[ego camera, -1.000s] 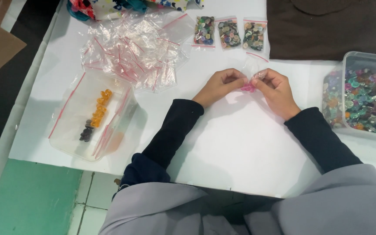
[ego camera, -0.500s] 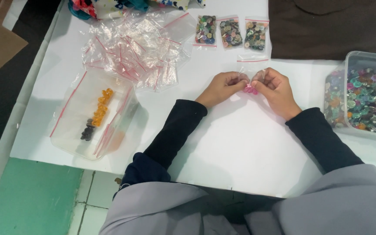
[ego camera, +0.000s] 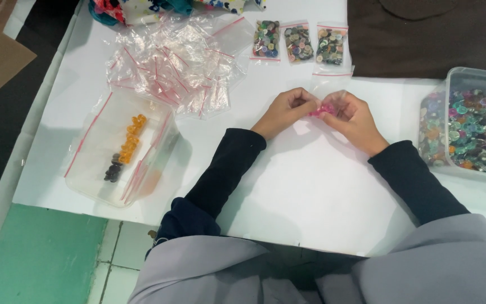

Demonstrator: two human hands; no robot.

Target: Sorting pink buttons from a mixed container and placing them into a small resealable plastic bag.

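My left hand (ego camera: 286, 111) and my right hand (ego camera: 354, 118) meet over the white table (ego camera: 310, 191), fingertips pinched together on a small clear bag holding pink pieces (ego camera: 323, 108). Both hands grip it between thumb and fingers, and much of the bag is hidden by the fingers. Just beyond the hands lie three small filled bags of mixed buttons (ego camera: 299, 42) in a row.
A clear tub of multicoloured buttons (ego camera: 473, 126) stands at the right edge. A heap of empty clear zip bags (ego camera: 175, 62) lies at the back left. A shallow clear tray with orange and dark beads (ego camera: 122, 149) sits at the left. Dark brown cloth (ego camera: 434, 34) covers the back right.
Both hands stay pinched on the small bag at the same spot; only the fingers have shifted slightly.
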